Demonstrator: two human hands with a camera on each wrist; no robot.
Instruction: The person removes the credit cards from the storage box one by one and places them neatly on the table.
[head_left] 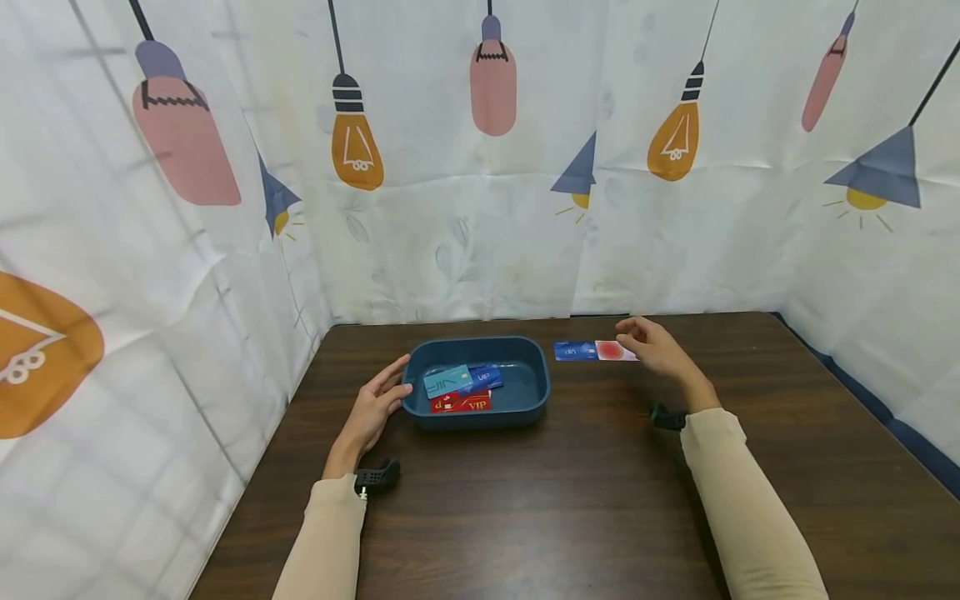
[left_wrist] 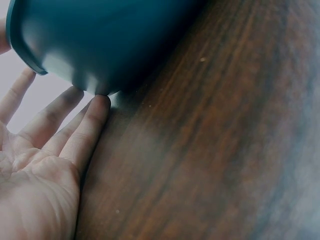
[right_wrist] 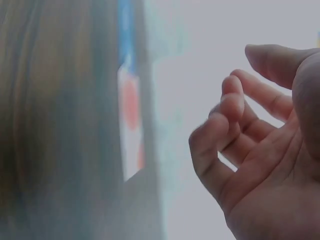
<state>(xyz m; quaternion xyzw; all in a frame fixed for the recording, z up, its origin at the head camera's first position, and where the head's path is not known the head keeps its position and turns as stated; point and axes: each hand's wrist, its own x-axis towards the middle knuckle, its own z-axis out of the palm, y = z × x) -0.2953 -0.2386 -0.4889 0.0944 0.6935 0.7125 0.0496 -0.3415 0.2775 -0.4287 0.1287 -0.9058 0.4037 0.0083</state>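
Observation:
A dark teal plastic box stands on the table, with a light teal card, a blue card and a red VIP card lying inside. My left hand touches the box's left end with outstretched fingers. In the left wrist view, those fingertips rest against the box's outer wall. To the right of the box lie another blue card and a white card with a red circle. My right hand hovers by the white card's right end, fingers loosely bent, holding nothing.
Brown wood-grain table spreads under both arms. A white curtain printed with lamps and bulbs rises behind the table's back edge and along both sides. Each wrist wears a black band.

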